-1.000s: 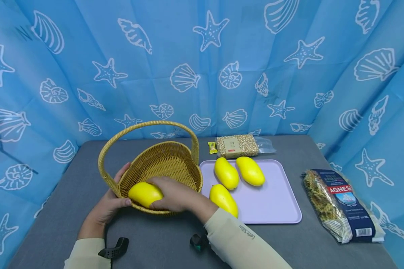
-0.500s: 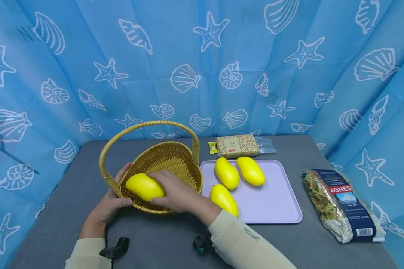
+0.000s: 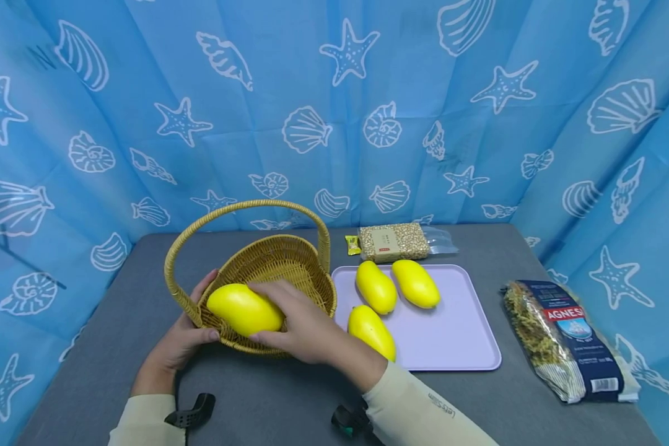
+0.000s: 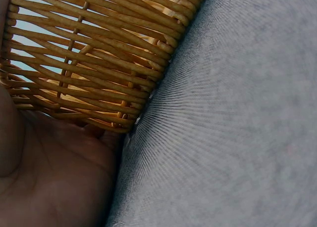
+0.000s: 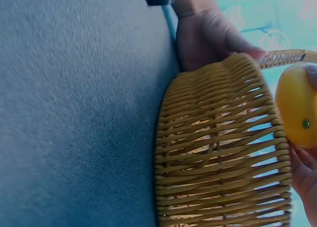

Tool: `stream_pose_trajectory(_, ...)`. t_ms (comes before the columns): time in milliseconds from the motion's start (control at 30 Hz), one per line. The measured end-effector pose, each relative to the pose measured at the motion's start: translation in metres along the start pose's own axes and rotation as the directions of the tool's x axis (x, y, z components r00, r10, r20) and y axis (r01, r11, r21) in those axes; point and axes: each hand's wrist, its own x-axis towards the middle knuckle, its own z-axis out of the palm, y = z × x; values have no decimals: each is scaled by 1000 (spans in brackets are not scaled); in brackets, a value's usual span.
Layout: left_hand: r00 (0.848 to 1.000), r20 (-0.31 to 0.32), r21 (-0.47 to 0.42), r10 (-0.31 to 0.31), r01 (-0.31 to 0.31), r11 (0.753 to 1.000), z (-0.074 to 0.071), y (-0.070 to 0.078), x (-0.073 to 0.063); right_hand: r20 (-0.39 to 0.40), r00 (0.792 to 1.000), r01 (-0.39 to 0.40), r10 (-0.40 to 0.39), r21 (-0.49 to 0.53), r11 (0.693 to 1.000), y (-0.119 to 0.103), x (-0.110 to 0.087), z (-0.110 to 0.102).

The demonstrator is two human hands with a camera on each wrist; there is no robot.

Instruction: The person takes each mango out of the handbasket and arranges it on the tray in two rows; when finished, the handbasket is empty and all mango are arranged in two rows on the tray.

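A yellow mango (image 3: 244, 310) is gripped by my right hand (image 3: 303, 322), over the near left part of a woven wicker basket (image 3: 273, 254). In the right wrist view the mango (image 5: 297, 106) shows above the basket's rim. My left hand (image 3: 181, 347) holds the basket's left side by the handle's foot, thumb over the rim and fingers behind the outer wall. The left wrist view shows the palm (image 4: 54, 172) against the weave (image 4: 99, 54). To the right, a lilac tray (image 3: 446, 341) bears a left mango (image 3: 376, 287), a right mango (image 3: 415, 284) and a near mango (image 3: 371, 332).
Behind the tray lie a bag of pale grains or beans (image 3: 396, 242) and a small yellow wrapped sweet (image 3: 352, 245). A pasta bag (image 3: 568, 341) lies at the right of the grey table (image 3: 256, 402). The basket's tall handle (image 3: 245, 204) arches above it.
My right hand has raised the mango from inside the basket and moved slightly right. My left hand and the basket stay in place, as do the mangoes on the tray.
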Motion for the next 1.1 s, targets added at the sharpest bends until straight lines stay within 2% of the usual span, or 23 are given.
stream_pose_trajectory(167,1000,3,2,14,-14,1000,0,1,0,-19,1000,9,-8,26,1000,-6,-16,-7)
stream_pose_trajectory(700,1000,-17,9,14,-14,1000,-1,0,1,-66,992,-93,104,150,984,-7,-67,-31)
stream_pose_trajectory(1100,1000,-4,-17,17,-17,1000,-1,0,1,-145,979,-123,144,145,982,4,-107,-42)
